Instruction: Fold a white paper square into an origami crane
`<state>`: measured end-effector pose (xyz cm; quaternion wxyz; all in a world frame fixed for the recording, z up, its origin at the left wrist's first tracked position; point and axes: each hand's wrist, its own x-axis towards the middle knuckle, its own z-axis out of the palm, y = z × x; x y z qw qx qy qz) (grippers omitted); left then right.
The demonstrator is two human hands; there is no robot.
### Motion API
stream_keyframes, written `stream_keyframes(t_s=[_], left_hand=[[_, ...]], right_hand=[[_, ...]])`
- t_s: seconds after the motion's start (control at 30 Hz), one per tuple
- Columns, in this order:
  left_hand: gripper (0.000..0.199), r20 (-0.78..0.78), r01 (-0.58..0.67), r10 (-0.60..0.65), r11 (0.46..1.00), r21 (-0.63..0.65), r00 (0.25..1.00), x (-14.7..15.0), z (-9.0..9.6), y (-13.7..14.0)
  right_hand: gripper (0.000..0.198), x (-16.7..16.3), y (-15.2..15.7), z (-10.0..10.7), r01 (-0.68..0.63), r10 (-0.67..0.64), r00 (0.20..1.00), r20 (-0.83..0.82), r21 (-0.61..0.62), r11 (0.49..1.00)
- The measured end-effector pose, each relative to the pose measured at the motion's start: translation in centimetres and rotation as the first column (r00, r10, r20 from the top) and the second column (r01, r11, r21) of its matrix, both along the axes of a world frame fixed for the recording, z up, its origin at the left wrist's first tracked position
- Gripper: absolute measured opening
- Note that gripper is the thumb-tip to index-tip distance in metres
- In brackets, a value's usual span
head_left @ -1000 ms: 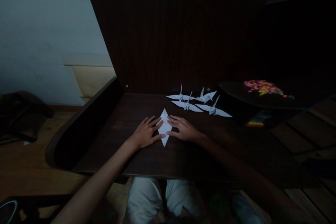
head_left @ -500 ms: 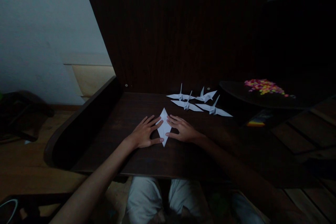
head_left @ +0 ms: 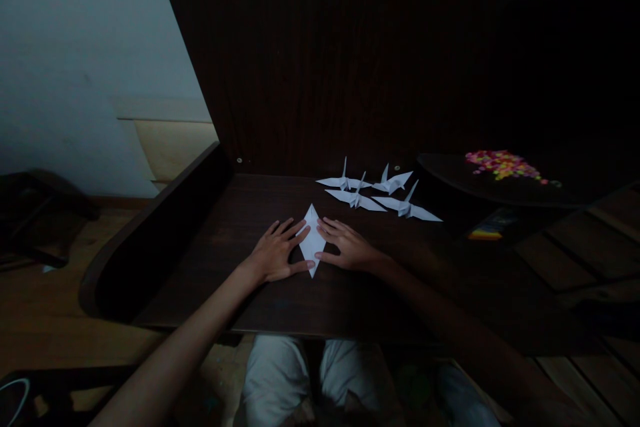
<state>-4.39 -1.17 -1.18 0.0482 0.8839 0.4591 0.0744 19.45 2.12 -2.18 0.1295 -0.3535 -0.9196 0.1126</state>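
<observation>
A white folded paper diamond (head_left: 313, 241) lies flat on the dark wooden desk, one point facing away from me and one towards me. My left hand (head_left: 277, 252) rests at its left side with fingers spread, the fingertips on its upper left edge and the thumb near its lower point. From the right, my right hand (head_left: 349, 245) touches the opposite edge, fingers stretched out and thumb apart. Just beyond my right hand stand several white paper cranes, among them a front right crane (head_left: 406, 205) and a front left crane (head_left: 356, 200).
A pile of small colourful pieces (head_left: 507, 165) sits on a dark shelf (head_left: 450, 177) to the right. The desk (head_left: 200, 280) has a raised side panel (head_left: 150, 227) on the left and a tall back panel (head_left: 340, 60). My knees are under its front edge.
Both hands stay almost still on the paper diamond. The whole view has shifted very slightly.
</observation>
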Motion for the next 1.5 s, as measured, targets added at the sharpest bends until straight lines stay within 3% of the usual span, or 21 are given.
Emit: stream_keyframes(t_s=[0.2, 0.47, 0.67, 1.0, 1.17, 1.37, 1.5], left_hand=[[0.069, -0.001, 0.098, -0.098, 0.995, -0.020, 0.995, -0.8, -0.1, 0.7], [0.072, -0.021, 0.065, -0.065, 0.998, 0.003, 0.998, -0.8, -0.3, 0.6], [0.074, -0.038, 0.032, -0.031, 0.999, 0.011, 0.999, -0.4, -0.1, 0.6], [0.083, -0.017, 0.037, -0.037, 0.999, -0.014, 0.999, -0.4, 0.0, 1.2], [0.098, -0.024, 0.042, -0.044, 0.995, -0.087, 0.999, -0.3, 1.1, 2.7], [0.067, 0.057, 0.049, -0.044, 0.995, -0.085, 0.997, -0.1, 1.5, 4.5], [0.068, 0.024, 0.069, -0.068, 0.997, -0.041, 0.997, 0.1, 0.7, 5.4]], right_hand=[[0.070, 0.0, 0.3, -0.3, -0.013, 0.012, 0.999, 0.039, 0.018, 1.000], [0.052, -0.3, -0.6, -0.7, -0.064, 0.063, 0.998, 0.007, 0.137, 0.989], [0.072, -0.4, -1.1, -0.3, -0.056, 0.055, 0.998, 0.005, 0.096, 0.994], [0.091, -0.1, -1.5, 0.1, -0.057, 0.057, 0.997, -0.053, 0.008, 0.998], [0.081, -0.4, -1.1, -0.3, -0.013, 0.013, 0.998, -0.058, -0.001, 1.000], [0.080, -0.9, -1.1, -0.6, 0.003, 0.002, 0.994, -0.109, 0.046, 0.999], [0.078, -0.9, -1.2, -0.4, -0.005, 0.014, 0.994, -0.108, 0.077, 0.997]])
